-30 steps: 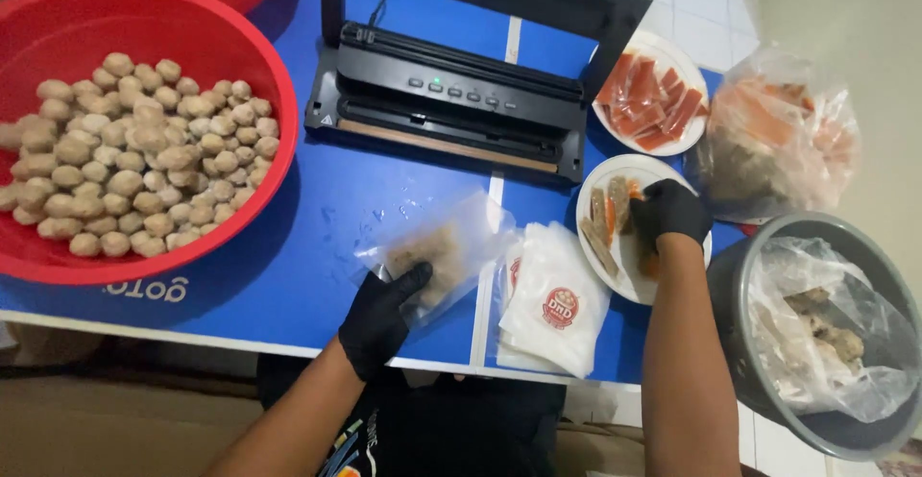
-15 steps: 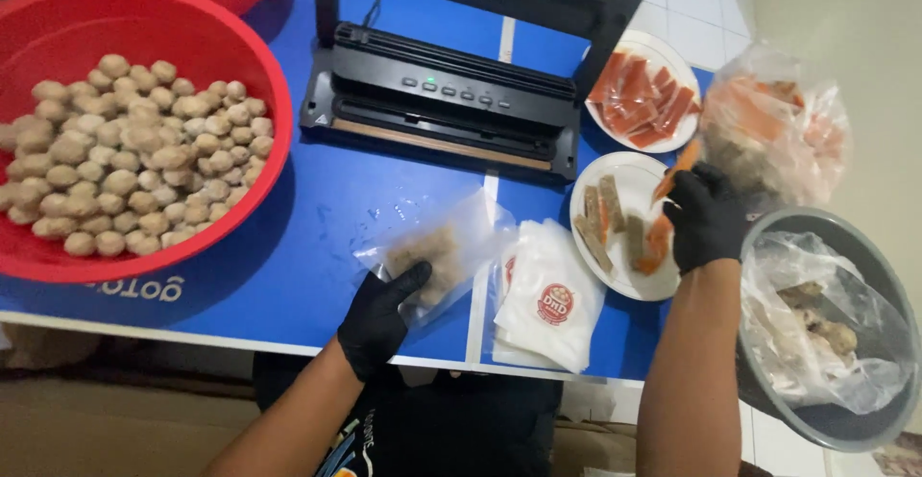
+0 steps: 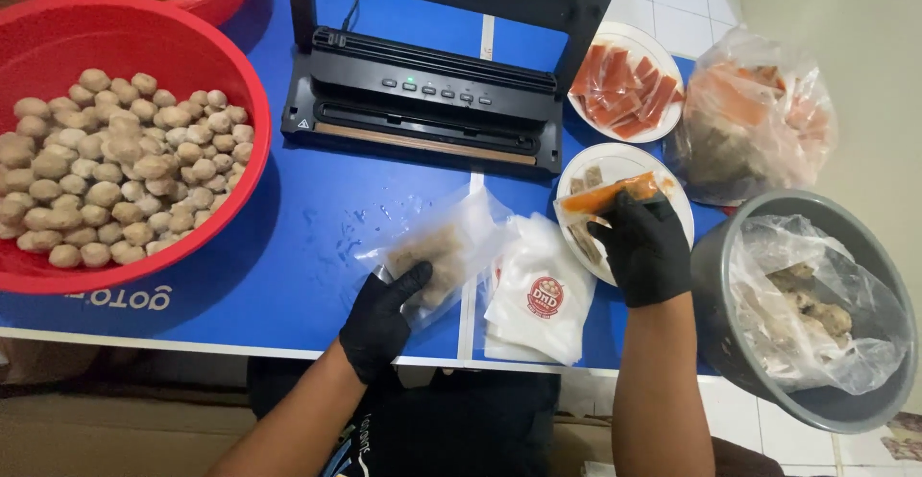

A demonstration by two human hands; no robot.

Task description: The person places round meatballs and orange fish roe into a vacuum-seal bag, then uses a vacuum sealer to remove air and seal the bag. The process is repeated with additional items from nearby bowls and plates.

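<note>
Both my hands wear black gloves. My left hand (image 3: 380,317) grips the near end of a clear plastic pouch (image 3: 444,251) that lies on the blue table and holds brownish food. My right hand (image 3: 645,246) holds a small orange-filled sachet (image 3: 615,193) over a white plate (image 3: 659,175) with a few food strips on it. A stack of white printed pouches (image 3: 540,292) lies between my hands.
A black vacuum sealer (image 3: 432,88) stands open at the back. A red basin of meatballs (image 3: 115,150) fills the left. At the right are a plate of red strips (image 3: 626,83), a clear bag of food (image 3: 754,117) and a grey bag-lined bucket (image 3: 807,309).
My right hand lifted an orange sachet off the white plate and now holds it flat above the plate. My left hand kept its grip on the clear pouch.
</note>
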